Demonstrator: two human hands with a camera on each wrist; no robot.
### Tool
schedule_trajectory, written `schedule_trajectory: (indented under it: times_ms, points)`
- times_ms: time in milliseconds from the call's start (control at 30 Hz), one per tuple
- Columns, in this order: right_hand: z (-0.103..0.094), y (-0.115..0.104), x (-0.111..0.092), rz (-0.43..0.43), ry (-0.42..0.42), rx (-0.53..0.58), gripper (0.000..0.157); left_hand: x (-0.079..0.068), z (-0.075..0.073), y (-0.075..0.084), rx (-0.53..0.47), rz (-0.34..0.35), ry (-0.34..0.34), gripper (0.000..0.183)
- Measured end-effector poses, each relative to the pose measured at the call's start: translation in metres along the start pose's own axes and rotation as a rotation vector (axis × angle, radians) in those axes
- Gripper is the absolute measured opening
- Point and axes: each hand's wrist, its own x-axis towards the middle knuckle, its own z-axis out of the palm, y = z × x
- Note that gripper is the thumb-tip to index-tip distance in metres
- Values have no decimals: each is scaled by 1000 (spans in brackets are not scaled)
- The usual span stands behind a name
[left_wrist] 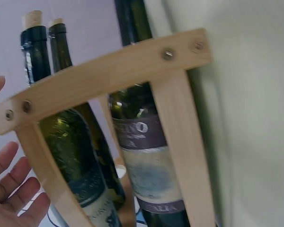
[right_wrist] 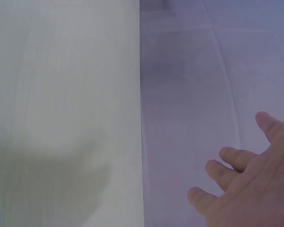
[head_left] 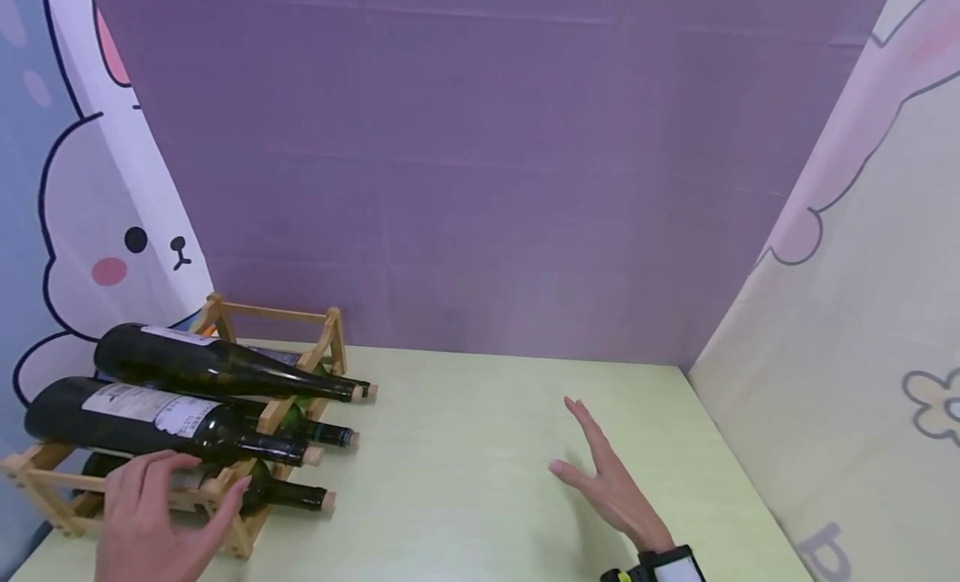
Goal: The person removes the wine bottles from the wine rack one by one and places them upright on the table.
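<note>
Left hand (head_left: 153,519) is way nearer, fingers loosely bent, thumb spread by the rack (left_wrist: 109,78); right hand (head_left: 618,499) hangs well off, fingers apart. Just past the left fingertips, the near top bottle (head_left: 161,417) lies sideways, neck pointing right.

On my feed I count: hands, 2 (left (head_left: 159,514), right (head_left: 613,489)); wooden rack (head_left: 276,313) beside the left hand, 1; corked bottles (head_left: 150,419) in it, 5; table (head_left: 450,474) below both hands, 1; strapped device (head_left: 677,567) behind the right hand, 1.
</note>
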Motion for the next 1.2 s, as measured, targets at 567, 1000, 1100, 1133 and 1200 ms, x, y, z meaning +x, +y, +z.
schedule_trajectory:
  times_ms: [567,1000,1100,1133,1200]
  points:
    - [19,-10,-1,-19,-61,99,80,23,0,-12,338,-40,-487,57]
    - [23,-8,-2,-26,-67,100,78,36,5,-18,302,21,-716,34]
    - [23,-6,-3,-32,-71,102,77,35,7,-20,311,34,-704,34]
    - [23,-6,-3,-32,-71,101,76,35,7,-21,308,38,-704,34]
    - [23,-5,-3,-22,-70,100,75,34,9,-22,298,45,-698,35]
